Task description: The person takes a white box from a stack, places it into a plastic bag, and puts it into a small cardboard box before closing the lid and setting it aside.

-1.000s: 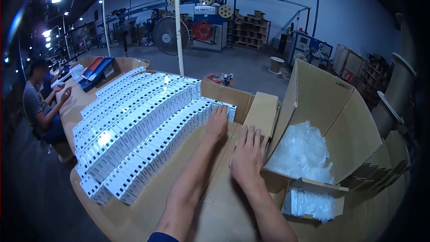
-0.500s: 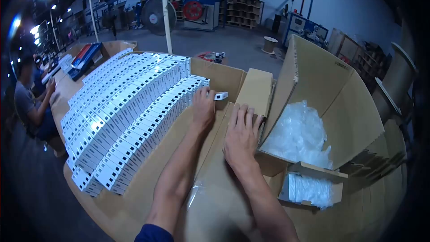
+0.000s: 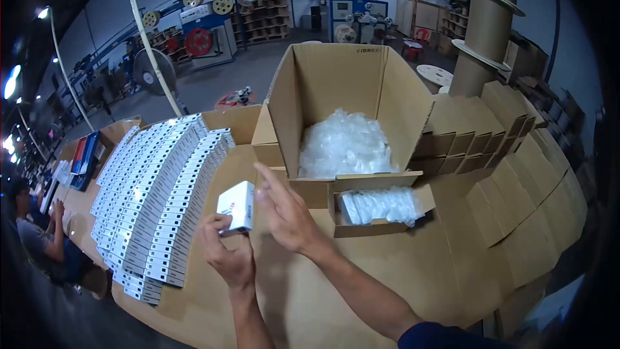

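Observation:
My left hand grips a small white box, raised and tilted above the cardboard-covered table. Just to its right, my right hand is open, its fingers stretched out beside the box and holding nothing. Left of both hands stand long, close-packed rows of similar white boxes with dark square marks. To the right sits a small cardboard box with its flaps open. Inside it lie white pieces in clear wrapping, lined up in a row.
Behind the small box stands a tall open carton with clear plastic wrapping heaped inside. Folded cardboard boxes are stacked at the right. A co-worker sits at the far left edge. Machines stand across the floor.
The view has swung right. My left hand has come back from the end of the rows, holding a white box. My right hand has lifted off the cardboard and moved beside it.

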Demonstrator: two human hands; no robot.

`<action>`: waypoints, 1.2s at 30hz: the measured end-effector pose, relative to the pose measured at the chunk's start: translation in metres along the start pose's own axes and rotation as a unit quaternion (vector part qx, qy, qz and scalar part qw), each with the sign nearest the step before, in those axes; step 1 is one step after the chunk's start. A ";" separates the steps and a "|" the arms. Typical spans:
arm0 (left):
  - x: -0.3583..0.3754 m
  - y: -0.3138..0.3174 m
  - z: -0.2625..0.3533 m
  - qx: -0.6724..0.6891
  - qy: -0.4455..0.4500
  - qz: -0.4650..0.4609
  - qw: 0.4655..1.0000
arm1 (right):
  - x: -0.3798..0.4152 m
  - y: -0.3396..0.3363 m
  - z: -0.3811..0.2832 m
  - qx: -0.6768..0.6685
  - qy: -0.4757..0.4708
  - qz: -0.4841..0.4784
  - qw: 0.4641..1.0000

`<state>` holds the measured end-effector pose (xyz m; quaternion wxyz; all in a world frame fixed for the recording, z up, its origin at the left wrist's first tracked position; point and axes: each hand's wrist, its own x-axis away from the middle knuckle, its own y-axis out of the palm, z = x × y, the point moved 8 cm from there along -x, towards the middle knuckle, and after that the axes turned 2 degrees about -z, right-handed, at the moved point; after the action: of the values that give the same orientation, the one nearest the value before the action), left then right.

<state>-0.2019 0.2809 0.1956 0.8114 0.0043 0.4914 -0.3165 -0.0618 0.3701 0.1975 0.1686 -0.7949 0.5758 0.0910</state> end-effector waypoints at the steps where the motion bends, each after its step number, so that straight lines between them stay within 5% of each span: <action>1: 0.007 0.004 0.019 0.008 0.019 -0.027 0.999 | 0.016 -0.006 -0.003 -0.049 0.039 -0.053 0.997; 2: 0.012 0.010 0.038 0.016 0.040 -0.054 0.998 | 0.030 -0.008 -0.002 -0.098 0.077 -0.105 0.987; 3: 0.016 0.020 0.057 0.048 0.062 -0.096 0.992 | 0.037 -0.017 -0.003 -0.067 -0.059 -0.077 0.993; 4: 0.016 0.029 0.074 0.078 0.082 -0.137 0.984 | 0.042 -0.037 -0.002 -0.040 -0.063 -0.047 0.996; 5: 0.010 0.040 0.089 0.111 0.095 -0.233 0.961 | 0.044 -0.059 0.028 -0.126 0.075 -0.008 0.989; 6: 0.000 0.053 0.100 0.194 0.102 -0.314 0.924 | 0.038 -0.091 0.011 0.008 -0.090 0.031 0.995; 7: -0.011 0.067 0.099 0.208 0.103 -0.337 0.912 | 0.039 -0.112 0.033 -0.126 0.023 0.029 0.991; 8: -0.022 0.085 0.097 0.222 0.105 -0.360 0.900 | 0.037 -0.136 0.032 -0.096 0.072 0.025 0.992; 9: -0.038 0.107 0.100 0.194 0.127 -0.362 0.903 | 0.028 -0.166 0.019 0.081 -0.053 0.086 0.992; 10: -0.052 0.130 0.102 0.164 0.147 -0.367 0.904 | 0.022 -0.187 0.018 0.198 -0.071 0.087 0.974; 12: -0.071 0.194 0.092 0.110 0.162 -0.409 0.891 | 0.004 -0.216 0.024 0.179 -0.009 0.104 0.978; 16: -0.063 0.342 0.023 -0.076 0.202 -0.471 0.855 | -0.026 -0.231 0.017 0.207 -0.061 0.114 0.970; 20: -0.047 0.386 -0.016 -0.245 0.162 -0.569 0.768 | -0.040 -0.235 0.023 0.205 -0.096 0.099 0.969; 26: -0.083 0.305 0.039 0.021 0.080 -0.429 0.899 | -0.030 -0.244 0.026 0.220 -0.100 0.113 0.964; 32: -0.051 0.205 0.101 0.306 -0.077 -0.327 0.891 | 0.028 -0.222 0.002 0.219 0.012 0.143 0.965; 34: -0.034 0.171 0.125 0.313 -0.046 -0.273 0.909 | 0.055 -0.207 -0.005 0.207 -0.030 0.133 0.969; 36: -0.005 0.144 0.132 0.384 -0.204 -0.333 0.837 | 0.091 -0.195 -0.008 0.160 -0.007 0.126 0.979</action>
<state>-0.0238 0.3568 0.2236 0.6721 0.0872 0.1252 -0.7246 0.1517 0.3414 0.2064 0.2847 -0.6779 0.6773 0.0240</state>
